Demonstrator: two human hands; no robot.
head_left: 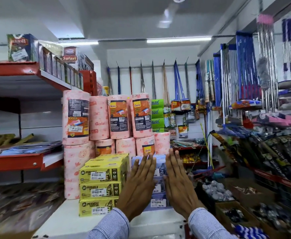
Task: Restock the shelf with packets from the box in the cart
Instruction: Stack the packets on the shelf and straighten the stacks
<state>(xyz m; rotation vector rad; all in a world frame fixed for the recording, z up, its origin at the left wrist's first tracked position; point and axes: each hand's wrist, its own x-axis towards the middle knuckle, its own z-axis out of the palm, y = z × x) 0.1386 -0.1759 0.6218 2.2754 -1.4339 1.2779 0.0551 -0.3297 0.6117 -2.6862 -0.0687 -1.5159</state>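
- Lavender-blue packets [158,184] sit stacked upright on the white shelf [82,219], price stickers facing out, showing in the gap between the spread fingers [147,167].
- Their top edge runs just beyond the fingertips.

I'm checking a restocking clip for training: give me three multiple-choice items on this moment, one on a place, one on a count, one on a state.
1. Where is the stack of lilac packets?
A. right of the yellow boxes
B. on the red top shelf
C. hanging among the mops

2. How many yellow boxes show a front face in the near stack?
A. one
B. three
C. six

3. How are the hands?
A. fists
B. flat, fingers extended
C. gripping a mop

Key: 1 A, the packets sit beside the boxes. 2 B, three labelled fronts are stacked. 3 B, left hand and right hand press open-palmed against the packets.
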